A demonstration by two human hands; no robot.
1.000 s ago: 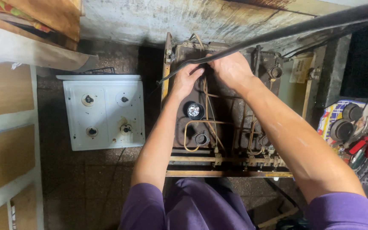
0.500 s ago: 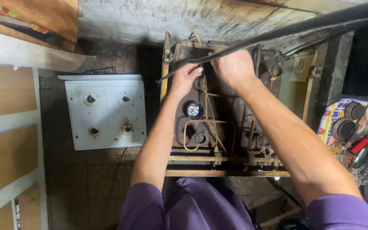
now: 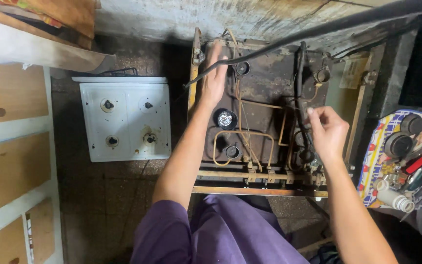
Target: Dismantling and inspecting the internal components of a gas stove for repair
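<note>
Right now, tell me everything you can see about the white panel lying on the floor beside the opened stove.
The white panel is a square stove top of enamelled-looking metal, lying flat on the dark tiled floor, left of the opened stove body. It has four round burner openings with dark fittings, rust stains and chipped spots. Its far edge has a raised lip. Neither hand touches it; the left hand is nearest.

Hands split apart. Right hand (image 3: 329, 131) left the top-centre tubing, dropped down-right over the black hose (image 3: 301, 88) by the stove's right side, fingers loosely curled. Left hand (image 3: 214, 80) opened flat, slid up-left along the rusty stove frame (image 3: 193, 78). Centre copper tubing (image 3: 250, 134) got uncovered.
</note>
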